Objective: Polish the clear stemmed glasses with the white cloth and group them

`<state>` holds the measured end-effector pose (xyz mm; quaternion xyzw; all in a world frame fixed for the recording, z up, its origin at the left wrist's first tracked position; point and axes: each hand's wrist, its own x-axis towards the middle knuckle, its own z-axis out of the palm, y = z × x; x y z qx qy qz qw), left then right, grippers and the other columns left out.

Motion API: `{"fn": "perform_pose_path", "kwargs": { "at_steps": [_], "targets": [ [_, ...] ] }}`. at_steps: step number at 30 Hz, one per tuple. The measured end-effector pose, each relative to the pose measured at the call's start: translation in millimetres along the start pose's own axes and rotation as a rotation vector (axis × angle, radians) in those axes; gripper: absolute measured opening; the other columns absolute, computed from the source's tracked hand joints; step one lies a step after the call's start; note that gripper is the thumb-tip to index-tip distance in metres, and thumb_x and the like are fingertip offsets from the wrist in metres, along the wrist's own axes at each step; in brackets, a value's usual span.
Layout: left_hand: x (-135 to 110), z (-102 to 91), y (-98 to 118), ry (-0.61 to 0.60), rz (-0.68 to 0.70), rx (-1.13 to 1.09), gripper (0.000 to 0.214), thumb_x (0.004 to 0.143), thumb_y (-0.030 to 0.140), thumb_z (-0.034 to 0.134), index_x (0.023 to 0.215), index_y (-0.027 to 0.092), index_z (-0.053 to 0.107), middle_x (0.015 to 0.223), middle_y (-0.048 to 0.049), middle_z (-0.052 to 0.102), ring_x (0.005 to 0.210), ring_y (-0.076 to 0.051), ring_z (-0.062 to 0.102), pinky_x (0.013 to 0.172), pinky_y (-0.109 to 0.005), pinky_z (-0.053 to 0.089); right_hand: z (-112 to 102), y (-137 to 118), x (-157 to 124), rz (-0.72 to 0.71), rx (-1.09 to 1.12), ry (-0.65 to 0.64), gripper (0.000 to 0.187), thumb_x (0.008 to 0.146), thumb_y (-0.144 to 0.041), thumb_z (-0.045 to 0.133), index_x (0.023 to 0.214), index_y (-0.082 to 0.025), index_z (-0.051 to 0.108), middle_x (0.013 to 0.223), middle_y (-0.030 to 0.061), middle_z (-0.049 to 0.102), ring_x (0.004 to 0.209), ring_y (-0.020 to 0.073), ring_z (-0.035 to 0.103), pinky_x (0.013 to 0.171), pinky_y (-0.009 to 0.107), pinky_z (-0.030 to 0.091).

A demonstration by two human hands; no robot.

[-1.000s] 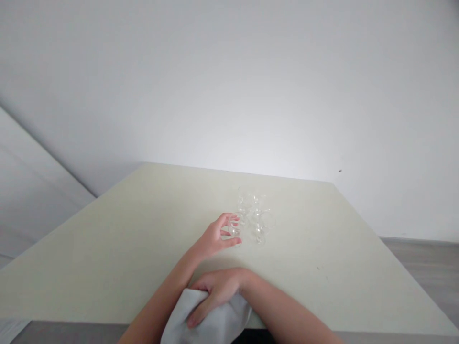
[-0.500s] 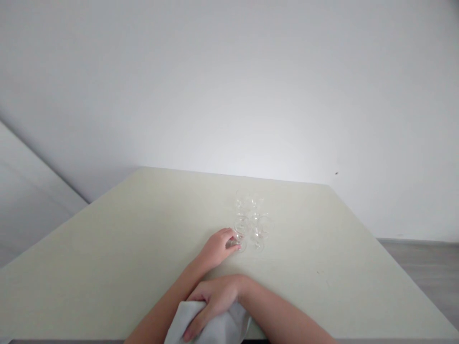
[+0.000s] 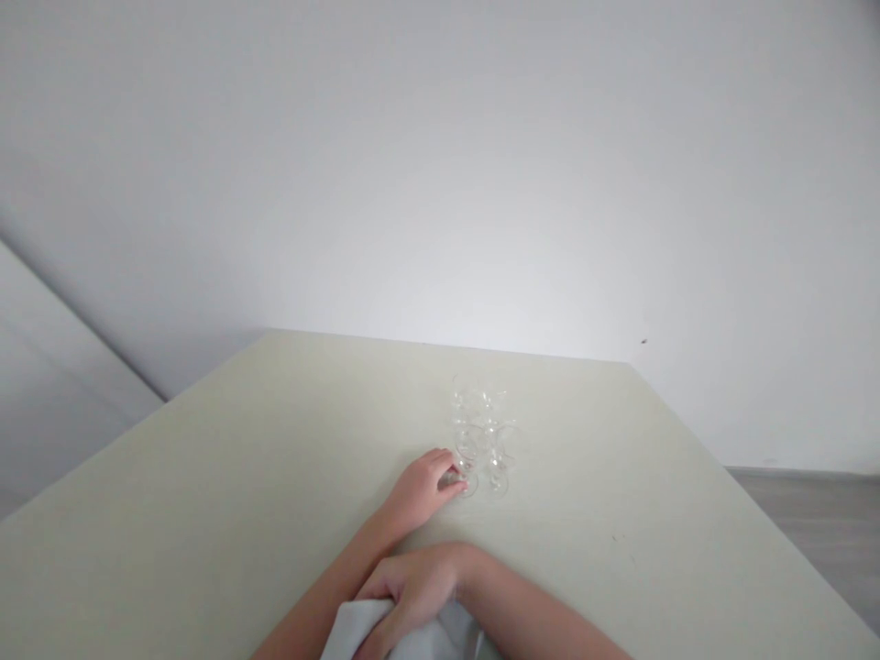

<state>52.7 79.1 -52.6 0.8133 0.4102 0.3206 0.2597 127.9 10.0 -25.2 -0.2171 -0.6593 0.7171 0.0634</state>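
Several clear stemmed glasses stand close together on the pale table. The near left glass (image 3: 471, 442) has my left hand (image 3: 419, 490) at its stem and foot, thumb and fingers closed around it. Beside it, on the right, stands another stemmed glass (image 3: 496, 478). Close to the table's near edge, my right hand (image 3: 416, 577) grips a light grey cloth (image 3: 361, 623). That hand lies in front of my left forearm, and part of the cloth is cut off by the bottom of the view.
The pale table (image 3: 226, 477) reaches back to a plain white wall (image 3: 440, 165). A white panel (image 3: 61, 357) is at the left. Grey floor (image 3: 804, 522) shows past the right edge. Small marks (image 3: 619, 539) are on the table at right.
The near left glass has shifted slightly right with my left hand, closer to its neighbour. My right hand keeps the cloth. The whole view has tilted up a little.
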Motion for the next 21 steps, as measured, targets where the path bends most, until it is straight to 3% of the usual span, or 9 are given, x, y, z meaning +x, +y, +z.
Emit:
{"fn": "perform_pose_path", "kwargs": {
  "at_steps": [3, 7, 9, 13, 17, 19, 21],
  "targets": [
    [-0.5, -0.8, 0.5, -0.012, 0.002, 0.007, 0.013, 0.08, 0.027, 0.073, 0.091, 0.021, 0.067, 0.099, -0.0056, 0.072, 0.096, -0.024, 0.067, 0.088, -0.038, 0.052, -7.1, 7.6, 6.1, 0.054, -0.031, -0.186, 0.012, 0.069, -0.022, 0.084, 0.077, -0.023, 0.075, 0.075, -0.0067, 0.073, 0.065, 0.0105, 0.066, 0.06, 0.011, 0.053],
    [-2.2, -4.0, 4.3, -0.002, -0.006, 0.005, 0.018, 0.078, 0.028, 0.074, 0.093, 0.021, 0.066, 0.099, -0.0055, 0.07, 0.095, -0.024, 0.066, 0.087, -0.038, 0.052, -13.2, 20.9, 6.0, 0.128, 0.149, -0.182, 0.011, 0.072, -0.017, 0.08, 0.08, -0.023, 0.074, 0.077, -0.005, 0.072, 0.066, 0.0129, 0.065, 0.065, 0.018, 0.054],
    [-1.9, -5.5, 3.7, -0.001, 0.0, 0.0, 0.02, 0.076, 0.028, 0.074, 0.092, 0.022, 0.065, 0.097, -0.005, 0.07, 0.093, -0.023, 0.066, 0.086, -0.038, 0.053, -14.7, 26.0, 3.5, 0.1, 0.329, -0.07, 0.013, 0.07, -0.023, 0.083, 0.079, -0.021, 0.074, 0.077, -0.0026, 0.071, 0.064, 0.014, 0.063, 0.067, 0.023, 0.054],
    [1.8, -14.2, -10.7, -0.007, -0.027, -0.039, 0.019, 0.072, 0.032, 0.072, 0.087, 0.023, 0.065, 0.087, -0.0047, 0.07, 0.082, -0.024, 0.066, 0.077, -0.036, 0.054, -17.1, 25.9, 4.3, -0.136, 0.749, 0.293, 0.037, 0.06, -0.041, 0.089, 0.084, -0.017, 0.072, 0.076, 0.0028, 0.071, 0.072, 0.0189, 0.067, 0.077, 0.03, 0.054],
    [-0.4, -48.0, -27.6, 0.103, -0.332, -0.177, 0.02, 0.074, 0.043, 0.069, 0.077, 0.024, 0.064, 0.074, -0.005, 0.069, 0.073, -0.024, 0.064, 0.069, -0.034, 0.051, -19.6, 16.9, 13.5, -0.272, 0.992, 0.51, 0.054, 0.066, -0.055, 0.082, 0.102, -0.016, 0.069, 0.091, 0.0073, 0.074, 0.094, 0.027, 0.07, 0.089, 0.038, 0.054],
    [-7.6, -72.5, -29.1, 0.135, -0.451, -0.333, 0.028, 0.072, 0.05, 0.071, 0.078, 0.023, 0.065, 0.077, -0.0056, 0.071, 0.079, -0.025, 0.065, 0.071, -0.033, 0.051, -20.0, 14.0, 17.3, -0.316, 1.008, 0.569, 0.057, 0.073, -0.059, 0.077, 0.11, -0.016, 0.068, 0.097, 0.0092, 0.075, 0.1, 0.0284, 0.07, 0.092, 0.04, 0.053],
    [-18.5, -94.4, -26.7, 0.152, -0.552, -0.572, 0.044, 0.078, 0.065, 0.06, 0.081, 0.022, 0.067, 0.084, -0.007, 0.072, 0.082, -0.026, 0.065, 0.071, -0.033, 0.051, -19.3, 13.6, 19.4, -0.382, 0.958, 0.614, 0.057, 0.08, -0.062, 0.07, 0.114, -0.016, 0.069, 0.099, 0.0103, 0.075, 0.103, 0.0293, 0.069, 0.094, 0.042, 0.053]
  ]
}}
